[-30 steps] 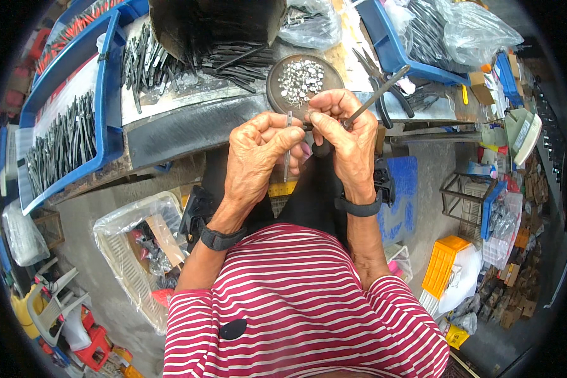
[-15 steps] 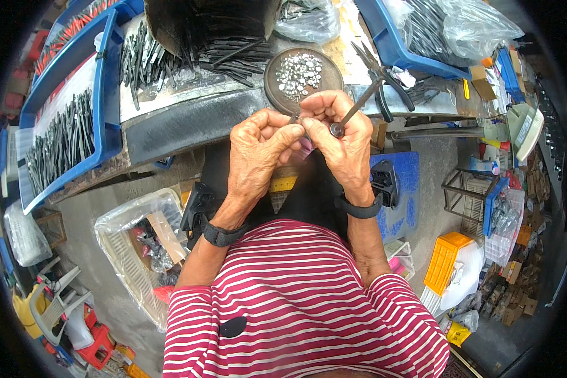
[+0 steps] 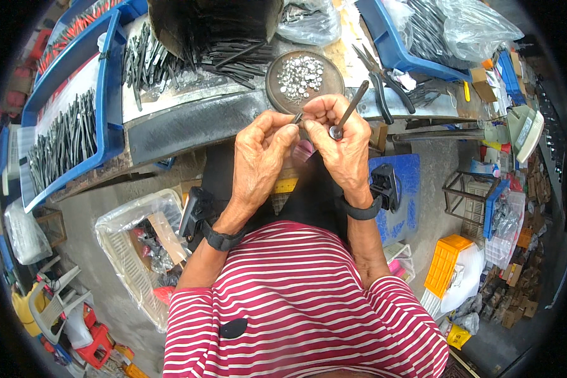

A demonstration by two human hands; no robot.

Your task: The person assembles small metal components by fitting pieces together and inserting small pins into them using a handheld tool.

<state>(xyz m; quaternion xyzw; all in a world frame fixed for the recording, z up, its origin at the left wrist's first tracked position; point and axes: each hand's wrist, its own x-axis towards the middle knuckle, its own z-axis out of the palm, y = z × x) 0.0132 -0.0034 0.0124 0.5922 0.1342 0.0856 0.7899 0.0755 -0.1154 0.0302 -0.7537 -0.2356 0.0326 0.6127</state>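
Observation:
Above the bench's front edge, my left hand (image 3: 263, 151) is closed, pinching a small dark metal piece (image 3: 297, 118) between thumb and fingertips. My right hand (image 3: 339, 142) is close beside it, its thumb and fingertips at the same small piece. A dark rod with a round, shiny end (image 3: 353, 107) is tucked in my right hand, slanting up and to the right. Just beyond my fingers, a round brown dish (image 3: 271, 88) holds many small shiny metal parts. My fingers hide most of the small piece.
Dark metal strips (image 3: 146, 60) lie piled on the bench before a dark open container (image 3: 214, 25). Blue trays (image 3: 111, 120) of similar strips stand at left and a blue tray (image 3: 390, 57) at right. Pliers (image 3: 381, 85) lie right of the dish. A plastic-lined crate (image 3: 132, 264) sits on the floor.
The dark rod in my right hand has tilted more upright, and its round end now faces up more. My left hand has shifted slightly right, with the small piece turned between the fingertips.

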